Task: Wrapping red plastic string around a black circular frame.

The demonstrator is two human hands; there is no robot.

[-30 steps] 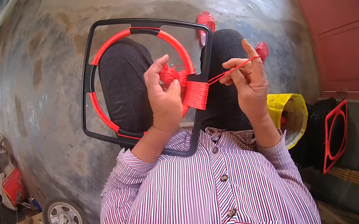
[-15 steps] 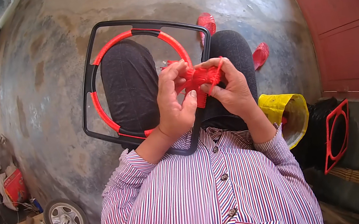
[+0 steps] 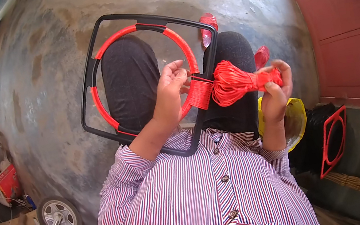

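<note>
A black rectangular frame (image 3: 119, 135) with an inner ring lies across my knees. Red cord is wound round several stretches of the ring, with a broad band (image 3: 200, 94) joining ring and frame on the right. My left hand (image 3: 170, 88) is closed at the ring's inner right edge, just beside that band; part of its grip is hidden. Off the frame's right side, my right hand (image 3: 276, 89) pinches a bundle of red cord (image 3: 234, 83) by its tied end. The bundle's loops fan out toward the frame, and a strand runs from it to the ring.
A yellow bag (image 3: 297, 124) stands by my right leg, near a red frame (image 3: 334, 141) and black plastic. Straw-like stalks (image 3: 358, 180) lie below. At lower left are a wheel (image 3: 59, 217) and a red bag (image 3: 9, 181). A red door (image 3: 343, 32) is at right.
My right hand has carried the cord bundle away from my left hand, out to the right of the frame. The loops now hang out in view. My left hand stays by the ring.
</note>
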